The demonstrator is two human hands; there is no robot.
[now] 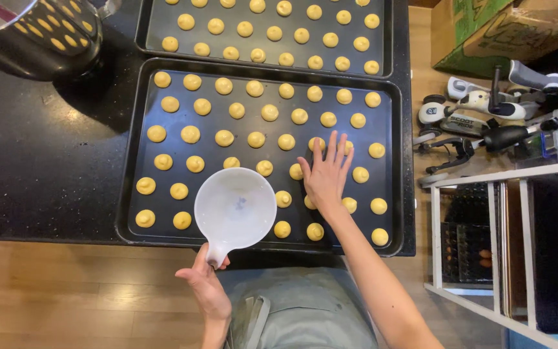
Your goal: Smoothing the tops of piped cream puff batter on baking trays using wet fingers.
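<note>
Near baking tray on the dark worktop is fully piped with rows of yellow dough mounds. Left hand is clamped on the handle of a white bowl, held over the front rows. Right hand lies flat, fingers spread, touching mounds just right of the bowl. Pressing appears partway done, in my judgement.

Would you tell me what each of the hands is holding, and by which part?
The left hand holds the white bowl by its short handle. The right hand holds nothing, lying flat on the baking tray.
</note>
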